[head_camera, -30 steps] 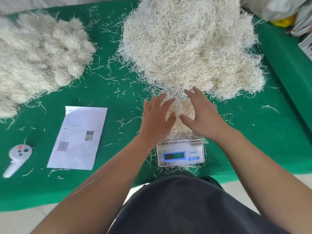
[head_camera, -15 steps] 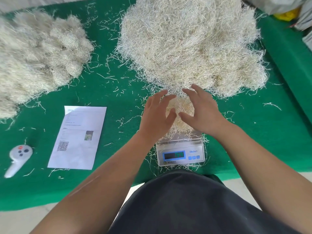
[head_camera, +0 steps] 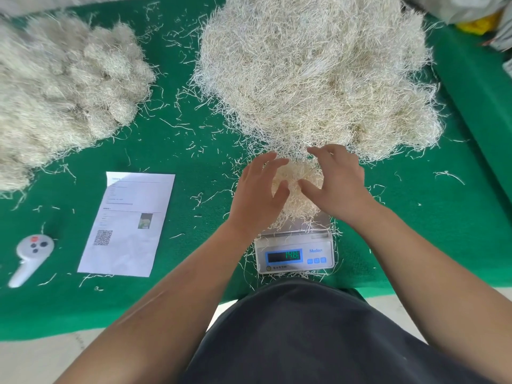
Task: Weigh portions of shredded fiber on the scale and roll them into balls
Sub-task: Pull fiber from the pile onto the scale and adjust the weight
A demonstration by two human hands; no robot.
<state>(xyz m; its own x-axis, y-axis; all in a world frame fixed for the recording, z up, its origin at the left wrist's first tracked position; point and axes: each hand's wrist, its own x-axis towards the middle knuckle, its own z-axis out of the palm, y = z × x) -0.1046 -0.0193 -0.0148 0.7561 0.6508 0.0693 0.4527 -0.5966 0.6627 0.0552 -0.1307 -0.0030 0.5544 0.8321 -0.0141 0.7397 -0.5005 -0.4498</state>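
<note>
Counting it off: two hands, one scale (head_camera: 295, 252), two big fiber heaps, one printed sheet (head_camera: 127, 224) and one white remote (head_camera: 32, 257), all on the green mat (head_camera: 194, 151). Left hand (head_camera: 259, 194) and right hand (head_camera: 336, 182) flank the fiber portion (head_camera: 297, 187) sitting on the scale's steel pan, fingers spread and loosely curved at its sides, thumbs nearly meeting over the near edge of the clump. Whether the fingertips actually press into the strands, I cannot tell. Just beyond the fingertips rises the loose fiber pile (head_camera: 315, 70), its fringe running right down to the portion, its top cut off by the frame. Far off past the left hand's knuckles sits the pile of rolled balls (head_camera: 61, 87), blurred and cut off at the edge, too fuzzy for a count. The pan is mostly hidden under the portion and the palms. Below the wrists the display glows green, digits hard to read. Stray strands litter the mat all around the fingers.
</note>
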